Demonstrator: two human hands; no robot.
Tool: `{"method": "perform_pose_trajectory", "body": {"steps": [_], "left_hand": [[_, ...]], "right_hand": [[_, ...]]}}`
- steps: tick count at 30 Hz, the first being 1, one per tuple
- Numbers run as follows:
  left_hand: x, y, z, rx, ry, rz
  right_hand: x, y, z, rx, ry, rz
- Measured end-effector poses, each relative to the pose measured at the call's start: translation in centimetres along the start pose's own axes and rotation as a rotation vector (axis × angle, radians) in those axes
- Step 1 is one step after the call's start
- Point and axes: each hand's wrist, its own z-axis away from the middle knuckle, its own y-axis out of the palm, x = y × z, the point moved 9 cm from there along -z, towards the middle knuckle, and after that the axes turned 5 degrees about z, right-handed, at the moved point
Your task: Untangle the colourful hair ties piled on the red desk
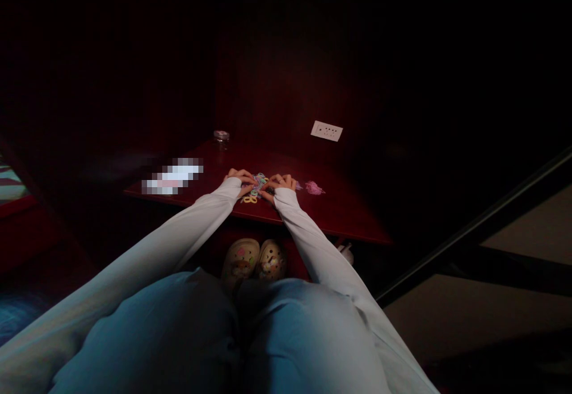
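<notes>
Both hands rest over a small pile of colourful bands on the dark red table. My left hand touches the pile from the left, its fingers bent inward. From the right, my right hand reaches into the same pile with curled fingers. What lies between the fingertips of either hand is too small to make out. Yellow loops lie at the pile's near edge. A pink bundle of bands sits to the right of my right hand, apart from it.
A clear lidded jar stands at the table's back left. A bright blurred-out rectangle lies on the left side. A white socket panel is on the back wall. Shoes show below the table's front edge.
</notes>
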Motion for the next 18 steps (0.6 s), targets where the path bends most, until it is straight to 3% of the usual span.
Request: {"method": "perform_pose_trajectory", "body": {"steps": [11,18], "left_hand": [[-0.1,0.2,-0.2,0.055,-0.026,-0.024],[0.4,0.2,-0.3,0.028,-0.018,-0.011]], "right_hand": [[1.1,-0.8,-0.1,-0.035,-0.020,0.038],[1.9,-0.5,-0.3,-0.012,-0.041,0.057]]}}
